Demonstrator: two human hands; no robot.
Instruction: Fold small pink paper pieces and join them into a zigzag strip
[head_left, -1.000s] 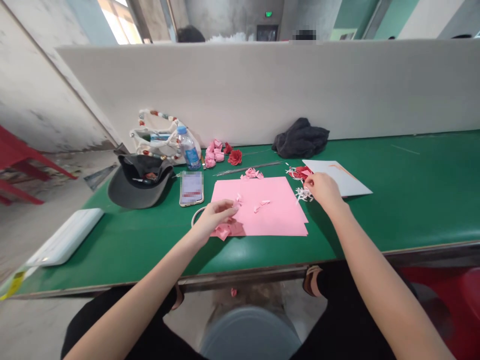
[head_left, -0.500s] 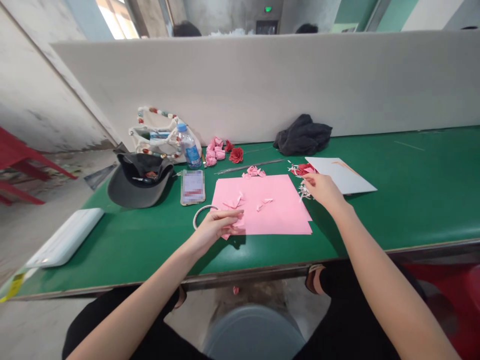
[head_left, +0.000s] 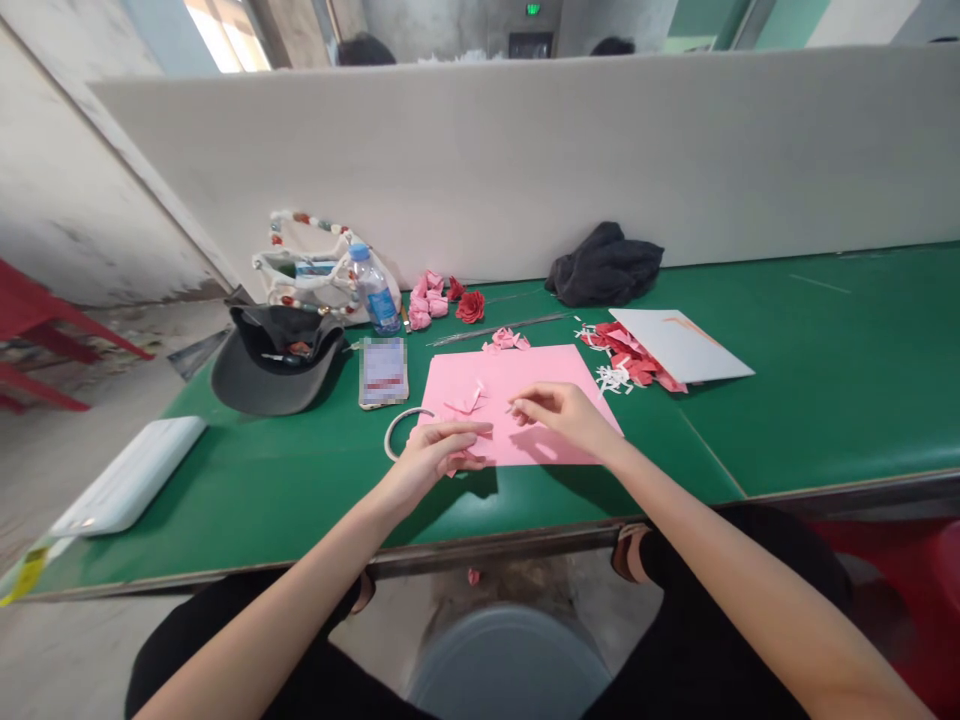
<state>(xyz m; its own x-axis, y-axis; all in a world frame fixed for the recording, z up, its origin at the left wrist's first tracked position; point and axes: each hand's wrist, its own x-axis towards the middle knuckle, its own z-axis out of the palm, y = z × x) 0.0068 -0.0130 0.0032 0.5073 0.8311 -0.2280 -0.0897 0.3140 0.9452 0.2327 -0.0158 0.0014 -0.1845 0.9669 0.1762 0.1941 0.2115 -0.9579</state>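
Note:
My left hand is closed on a piece of pink paper above the lower left of a stack of pink paper sheets. To its right, my right hand hovers over the sheets with thumb and fingers pinched; whatever is at the fingertips is too small to name. Folded pink paper pieces lie on the sheets just beyond my left hand. A pale ring, like a tape roll, is partly hidden behind that hand. White paper strips are heaped at the sheets' right edge.
Red paper pieces lie partly under a white card. Behind the sheets are thin wires, pink paper flowers and a red paper flower. A phone, bottle, cap and dark cloth surround them.
My right hand has moved left from the white strips to over the pink sheets, near my left hand. The red pieces it covered now show. My left hand has barely moved.

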